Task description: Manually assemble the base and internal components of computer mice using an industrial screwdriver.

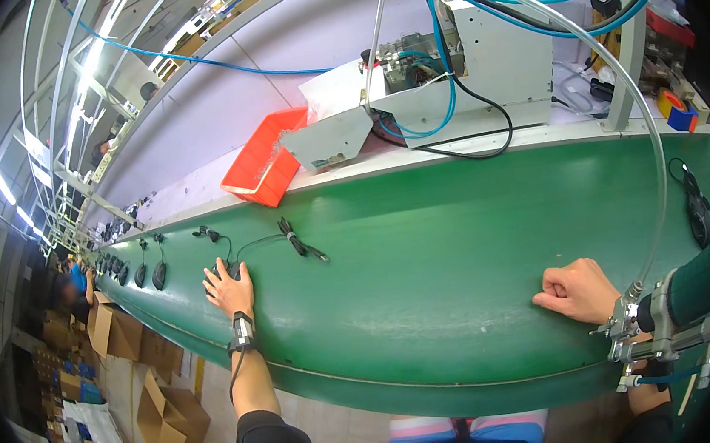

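Observation:
My left hand (232, 293) lies at the left of the green conveyor belt (409, 250), with its fingers spread over a black computer mouse (233, 269). Most of that mouse is hidden under the hand; whether the fingers touch it I cannot tell. From there a black cable runs right to a tied bundle (292, 238) with a plug at its end. Closed into a fist, my right hand (582, 291) is at the right of the belt, and nothing shows sticking out of it. Further left along the belt are several black mice (159, 274).
An orange bin (268, 166) stands behind the belt, beside a white machine (494, 63) with blue tubes. Close to my right forearm is a metal clamp fitting (660, 324) on a green-wrapped post. A black corded item (697, 210) lies far right. Cardboard boxes (169, 423) sit on the floor.

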The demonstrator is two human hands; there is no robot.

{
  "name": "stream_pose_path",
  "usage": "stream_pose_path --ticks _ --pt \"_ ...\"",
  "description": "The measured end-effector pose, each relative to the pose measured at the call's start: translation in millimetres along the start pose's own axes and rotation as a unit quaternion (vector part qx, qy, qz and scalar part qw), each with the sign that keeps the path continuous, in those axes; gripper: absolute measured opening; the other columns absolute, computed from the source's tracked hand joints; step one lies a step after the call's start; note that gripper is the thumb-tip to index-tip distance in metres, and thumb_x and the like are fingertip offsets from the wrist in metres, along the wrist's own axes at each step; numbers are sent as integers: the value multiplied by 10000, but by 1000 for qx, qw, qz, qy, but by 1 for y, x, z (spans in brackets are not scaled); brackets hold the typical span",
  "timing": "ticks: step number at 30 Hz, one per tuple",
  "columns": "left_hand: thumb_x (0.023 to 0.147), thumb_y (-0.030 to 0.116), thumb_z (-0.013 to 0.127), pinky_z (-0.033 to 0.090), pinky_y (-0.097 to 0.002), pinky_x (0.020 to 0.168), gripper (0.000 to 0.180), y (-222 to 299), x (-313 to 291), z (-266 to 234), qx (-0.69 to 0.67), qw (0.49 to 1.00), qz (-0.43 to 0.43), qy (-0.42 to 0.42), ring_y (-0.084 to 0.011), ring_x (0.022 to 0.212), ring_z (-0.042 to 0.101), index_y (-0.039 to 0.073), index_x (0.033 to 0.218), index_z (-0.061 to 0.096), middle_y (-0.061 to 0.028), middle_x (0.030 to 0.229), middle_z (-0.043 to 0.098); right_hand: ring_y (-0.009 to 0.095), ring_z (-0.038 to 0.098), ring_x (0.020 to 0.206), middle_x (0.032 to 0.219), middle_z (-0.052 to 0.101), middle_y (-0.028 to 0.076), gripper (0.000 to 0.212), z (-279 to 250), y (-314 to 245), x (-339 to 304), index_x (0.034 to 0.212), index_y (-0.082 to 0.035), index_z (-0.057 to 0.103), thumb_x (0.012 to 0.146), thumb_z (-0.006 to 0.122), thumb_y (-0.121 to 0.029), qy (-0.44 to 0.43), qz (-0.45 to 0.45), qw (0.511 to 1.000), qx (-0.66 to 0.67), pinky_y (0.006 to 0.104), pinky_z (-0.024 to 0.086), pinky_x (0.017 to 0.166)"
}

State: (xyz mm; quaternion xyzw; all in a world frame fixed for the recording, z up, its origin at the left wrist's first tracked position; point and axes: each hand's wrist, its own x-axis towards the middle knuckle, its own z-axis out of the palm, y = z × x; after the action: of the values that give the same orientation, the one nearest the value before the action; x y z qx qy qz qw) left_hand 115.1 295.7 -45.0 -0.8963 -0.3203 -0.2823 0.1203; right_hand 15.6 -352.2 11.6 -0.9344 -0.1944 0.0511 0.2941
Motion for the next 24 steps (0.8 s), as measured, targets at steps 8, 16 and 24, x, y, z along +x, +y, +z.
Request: stream_pose_path --ticks 8,16,24 --pt "882 520 623 360 -543 1062 616 -1 2 1 -10 1000 6 19 -400 1323 433 144 1366 562 -219 1414 495 298 572 518 569 596 76 332 2 1 0 700 -85 576 837 746 -336 6 0 1000 4 401 431 522" --pt "869 492 648 379 -529 1046 515 4 1 -6 -33 999 19 11 -377 1276 452 102 1203 680 -226 1350 515 295 577 520 556 581 72 329 1 1 1 701 -84 587 830 754 -336 -2 21 1000 -4 400 437 523" --pt "868 456 645 315 -578 1108 494 -10 6 6 -40 998 38 28 -433 1289 422 89 1198 677 -259 1358 492 286 580 520 549 569 62 322 1 -4 3 702 -82 589 829 760 -324 -2 15 1000 -3 396 442 522"
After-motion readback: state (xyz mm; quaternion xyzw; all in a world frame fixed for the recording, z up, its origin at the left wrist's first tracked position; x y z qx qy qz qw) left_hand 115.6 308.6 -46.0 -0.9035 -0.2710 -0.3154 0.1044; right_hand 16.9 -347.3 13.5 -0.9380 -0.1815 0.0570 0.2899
